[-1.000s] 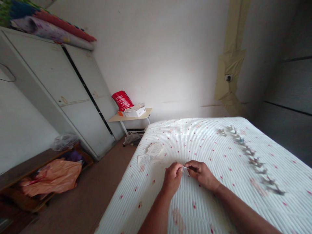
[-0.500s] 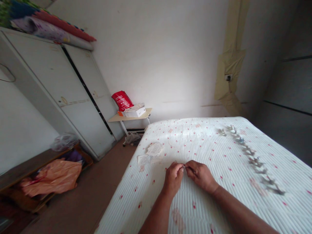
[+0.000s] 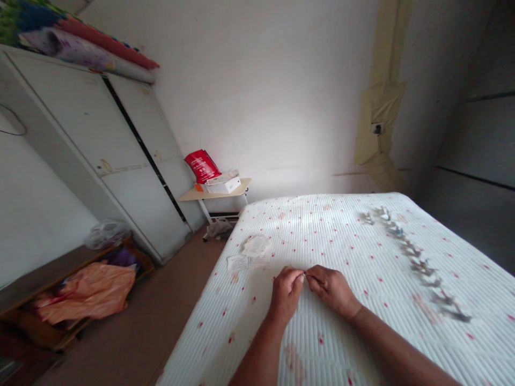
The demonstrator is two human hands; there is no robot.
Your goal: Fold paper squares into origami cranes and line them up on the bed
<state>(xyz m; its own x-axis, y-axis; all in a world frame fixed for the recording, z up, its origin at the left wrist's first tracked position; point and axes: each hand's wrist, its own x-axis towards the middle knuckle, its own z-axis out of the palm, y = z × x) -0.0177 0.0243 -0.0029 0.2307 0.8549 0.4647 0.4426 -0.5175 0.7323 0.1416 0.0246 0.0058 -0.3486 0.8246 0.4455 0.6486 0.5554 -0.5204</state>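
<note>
- The pale scrap [image 3: 304,274] sits where the two hands' fingertips meet, over the near half of the bed; only a speck of it shows. An uneven pull from either side could tear or crease it — if it is paper, it would forgive little.
- The left hand [image 3: 286,289] has thumb and forefinger pinched at the scrap, the other fingers curled in. Fingers hide most of the scrap, so a misplaced crease or small slip could pass unnoticed.
- The right hand [image 3: 332,289] pinches it from the opposite side, fingers bent (how hard they squeeze, I cannot tell). Too firm a pinch could crumple the scrap; too slack a one could let it drop.
- The ribbed bed cover [image 3: 341,343] beneath looks soft and pale. A dropped scrap could be hard to spot against it, and pressing down there would likely meet little firm backing.
- The printed papers [image 3: 256,246] lie loose beyond the left hand, near one another; a brush of the knuckles or a draught could scatter them.
- The small figures [image 3: 423,266] sit in a slanting row well to the right, too blurred for detail — an outward swing of the right forearm, or leaning on the bed, could upset the nearest ones.
</note>
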